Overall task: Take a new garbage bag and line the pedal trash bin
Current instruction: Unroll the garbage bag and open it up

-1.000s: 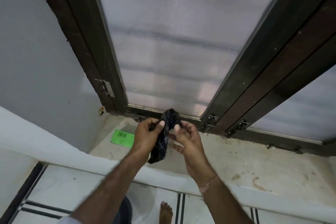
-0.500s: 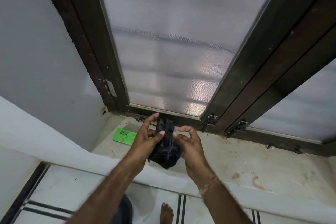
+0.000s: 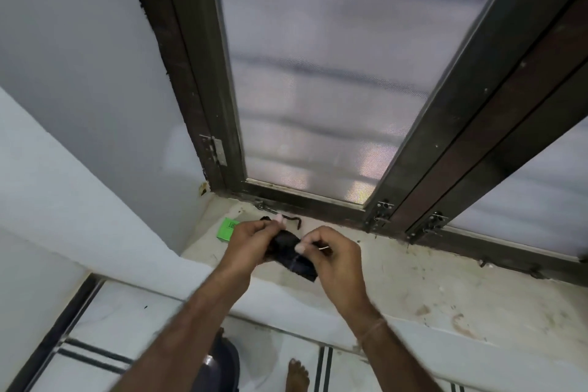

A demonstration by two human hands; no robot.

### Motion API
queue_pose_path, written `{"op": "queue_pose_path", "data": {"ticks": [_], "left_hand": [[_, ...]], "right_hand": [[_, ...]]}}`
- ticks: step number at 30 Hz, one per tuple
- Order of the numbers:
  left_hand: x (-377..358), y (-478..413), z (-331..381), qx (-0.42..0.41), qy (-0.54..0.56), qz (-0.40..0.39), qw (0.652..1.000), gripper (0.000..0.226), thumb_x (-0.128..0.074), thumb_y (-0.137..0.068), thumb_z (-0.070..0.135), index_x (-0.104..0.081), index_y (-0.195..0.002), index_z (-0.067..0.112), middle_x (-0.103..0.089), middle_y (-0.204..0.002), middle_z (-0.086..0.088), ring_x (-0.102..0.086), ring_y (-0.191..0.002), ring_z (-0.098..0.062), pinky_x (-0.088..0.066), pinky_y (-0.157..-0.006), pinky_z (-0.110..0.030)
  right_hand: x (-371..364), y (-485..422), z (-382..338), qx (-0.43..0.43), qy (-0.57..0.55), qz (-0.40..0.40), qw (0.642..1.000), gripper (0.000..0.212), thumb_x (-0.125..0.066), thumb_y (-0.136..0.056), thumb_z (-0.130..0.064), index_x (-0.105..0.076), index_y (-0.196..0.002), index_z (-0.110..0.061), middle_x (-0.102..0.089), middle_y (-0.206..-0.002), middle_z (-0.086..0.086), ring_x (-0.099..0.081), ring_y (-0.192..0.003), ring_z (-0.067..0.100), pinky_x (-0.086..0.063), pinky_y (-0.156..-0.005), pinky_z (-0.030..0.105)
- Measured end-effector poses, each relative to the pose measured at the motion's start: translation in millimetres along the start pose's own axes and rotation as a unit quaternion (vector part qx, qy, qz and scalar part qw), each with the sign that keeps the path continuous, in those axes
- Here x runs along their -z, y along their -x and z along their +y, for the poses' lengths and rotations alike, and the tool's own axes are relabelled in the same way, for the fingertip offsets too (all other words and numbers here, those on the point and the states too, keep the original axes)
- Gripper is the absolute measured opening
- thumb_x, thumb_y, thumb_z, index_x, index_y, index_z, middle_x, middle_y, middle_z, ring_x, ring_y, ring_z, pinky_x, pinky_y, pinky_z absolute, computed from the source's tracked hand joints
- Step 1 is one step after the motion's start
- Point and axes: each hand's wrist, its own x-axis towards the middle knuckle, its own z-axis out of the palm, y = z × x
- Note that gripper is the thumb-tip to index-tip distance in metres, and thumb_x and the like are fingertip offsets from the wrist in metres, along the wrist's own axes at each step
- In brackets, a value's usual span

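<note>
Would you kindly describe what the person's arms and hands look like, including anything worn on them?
Both forearms are bare, with no sleeves in view. The left hand and right hand wear no gloves and show no rings. A thin thread-like band circles the right wrist. The visible fingernails look short and pale. No watch is seen.

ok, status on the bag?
Both hands, left hand and right hand, pinching the folded black garbage bag over the sill. Bag not yet opened. Bin below, unlined. Nothing in the way.

Black garbage bag [image 3: 294, 256], seemingly folded, above sill
</note>
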Motion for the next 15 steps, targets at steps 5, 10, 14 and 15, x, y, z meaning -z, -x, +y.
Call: {"op": "queue_pose_path", "data": {"ticks": [5,10,14,15], "left_hand": [[9.1,10.1,-6.0,-0.043,-0.073,-0.059,0.995,0.058,-0.063,-0.085,0.06,-0.078,-0.093,0.005,-0.078,-0.087,-0.015,-0.069,-0.076,-0.015,-0.055,-0.074,-0.032],[7.5,13.6,-10.5,-0.074,-0.061,0.021,0.995,0.051,-0.08,-0.08,0.047,-0.066,-0.067,0.0,-0.062,-0.057,-0.01,-0.055,-0.054,-0.015,-0.042,-0.058,-0.03],[11.0,11.4,-13.1,-0.109,-0.098,0.053,0.988,0.045,-0.087,-0.075,0.037,-0.055,-0.055,0.014,-0.057,-0.045,0.007,-0.054,-0.043,-0.005,-0.038,-0.044,-0.016],[12.4,10.9,-14.1,-0.115,-0.103,0.049,0.987,0.043,-0.088,-0.075,0.035,-0.056,-0.057,0.012,-0.058,-0.046,0.006,-0.055,-0.044,-0.006,-0.039,-0.043,-0.017]], "right_hand": [[-5.9,-1.1,-14.4,-0.2,-0.182,-0.005,0.963,0.021,-0.067,-0.1,-0.016,-0.069,-0.079,-0.017,-0.067,-0.072,-0.002,-0.052,-0.069,0.01,-0.039,-0.06,0.021],[-10.6,7.9,-21.4,-0.23,-0.196,-0.025,0.953,0.012,-0.057,-0.105,-0.015,-0.066,-0.103,-0.022,-0.078,-0.094,0.004,-0.069,-0.087,0.02,-0.046,-0.06,0.025],[-6.4,9.8,-26.3,-0.262,-0.234,-0.089,0.932,0.037,-0.05,-0.105,-0.051,-0.073,-0.119,-0.024,-0.08,-0.113,0.002,-0.077,-0.102,0.018,-0.061,-0.069,0.03],[-5.7,9.7,-27.4,-0.256,-0.228,-0.103,0.934,0.04,-0.058,-0.1,-0.056,-0.072,-0.117,-0.023,-0.08,-0.112,0.002,-0.077,-0.104,0.018,-0.061,-0.071,0.031]]}}
